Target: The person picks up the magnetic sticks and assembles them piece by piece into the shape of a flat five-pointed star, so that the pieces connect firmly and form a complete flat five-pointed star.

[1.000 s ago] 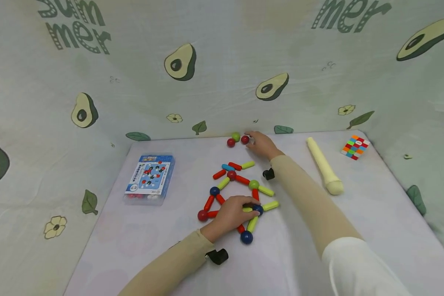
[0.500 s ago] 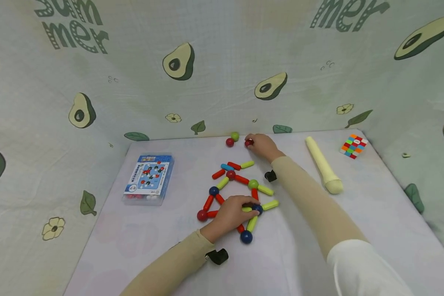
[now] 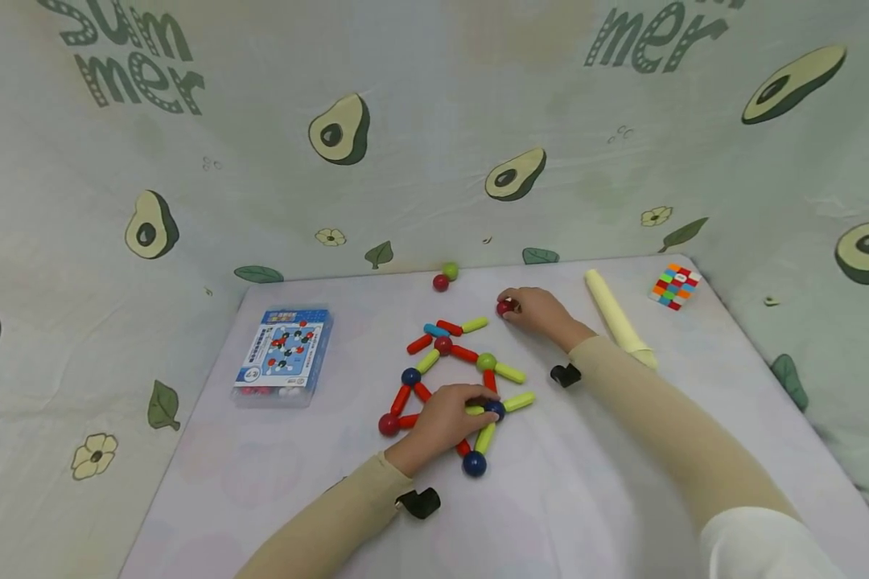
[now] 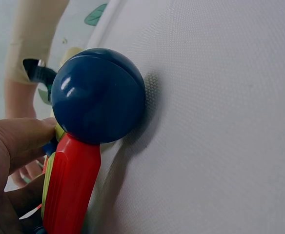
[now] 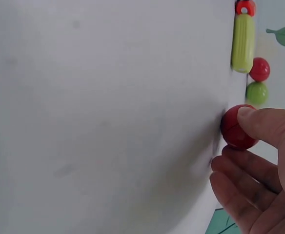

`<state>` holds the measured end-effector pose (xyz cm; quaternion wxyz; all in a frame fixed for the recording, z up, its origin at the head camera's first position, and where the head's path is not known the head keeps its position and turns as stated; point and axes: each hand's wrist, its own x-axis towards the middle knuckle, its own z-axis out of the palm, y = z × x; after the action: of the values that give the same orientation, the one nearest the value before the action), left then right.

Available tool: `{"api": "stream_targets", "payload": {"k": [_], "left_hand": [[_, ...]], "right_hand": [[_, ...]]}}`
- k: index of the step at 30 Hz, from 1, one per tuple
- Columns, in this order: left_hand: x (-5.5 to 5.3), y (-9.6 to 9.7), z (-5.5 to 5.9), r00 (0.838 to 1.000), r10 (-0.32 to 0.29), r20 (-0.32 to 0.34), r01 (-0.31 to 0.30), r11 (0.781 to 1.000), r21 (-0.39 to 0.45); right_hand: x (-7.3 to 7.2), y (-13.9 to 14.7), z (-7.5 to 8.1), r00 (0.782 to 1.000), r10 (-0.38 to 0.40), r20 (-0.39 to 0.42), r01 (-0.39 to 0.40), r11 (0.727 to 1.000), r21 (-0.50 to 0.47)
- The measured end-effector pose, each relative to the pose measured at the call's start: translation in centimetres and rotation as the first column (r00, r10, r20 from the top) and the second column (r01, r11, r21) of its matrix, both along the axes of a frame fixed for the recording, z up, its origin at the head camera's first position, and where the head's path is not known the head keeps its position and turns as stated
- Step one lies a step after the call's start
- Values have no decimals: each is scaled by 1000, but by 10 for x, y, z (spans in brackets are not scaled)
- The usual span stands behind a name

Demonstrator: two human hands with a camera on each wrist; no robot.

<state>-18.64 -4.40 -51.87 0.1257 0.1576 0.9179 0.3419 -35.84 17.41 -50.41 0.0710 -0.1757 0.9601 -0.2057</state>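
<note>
My right hand (image 3: 541,315) pinches a red ball (image 3: 505,307) between thumb and fingers, close over the table right of the loose rods. The right wrist view shows the thumb on this red ball (image 5: 237,127). On the table lies a framework of coloured rods and balls. My left hand (image 3: 445,420) grips a dark blue ball (image 3: 494,410) at its right side, where yellow-green rods meet. At the framework's near corner is another blue ball (image 3: 474,464), large in the left wrist view with a red rod (image 4: 73,183) joined to it. The left palm hides part of the framework.
Behind the framework lie a loose blue rod (image 3: 437,330) and several red and yellow-green ones. A red ball (image 3: 440,283) and a green ball (image 3: 450,271) sit at the back edge. A boxed set (image 3: 284,354) lies left; a pale yellow baton (image 3: 617,318) and a colourful cube (image 3: 676,287) lie right.
My right hand has taken hold of the red ball at the back edge and brought it nearer and to the right, away from the other two balls. My left hand keeps its grip.
</note>
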Motion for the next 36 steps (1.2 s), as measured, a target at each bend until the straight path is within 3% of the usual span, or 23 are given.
{"api": "stream_targets", "payload": {"k": [21,36], "left_hand": [[2,-3,0,1000,-4,-10,3,1000,-5],[3,0,4,1000,-9,-12,8,1000,-8]], "right_hand": [[99,37,-9,994,73,-85,-76,996,-40],[142,52,-10,988,147,-53,-152,984,-93]]}}
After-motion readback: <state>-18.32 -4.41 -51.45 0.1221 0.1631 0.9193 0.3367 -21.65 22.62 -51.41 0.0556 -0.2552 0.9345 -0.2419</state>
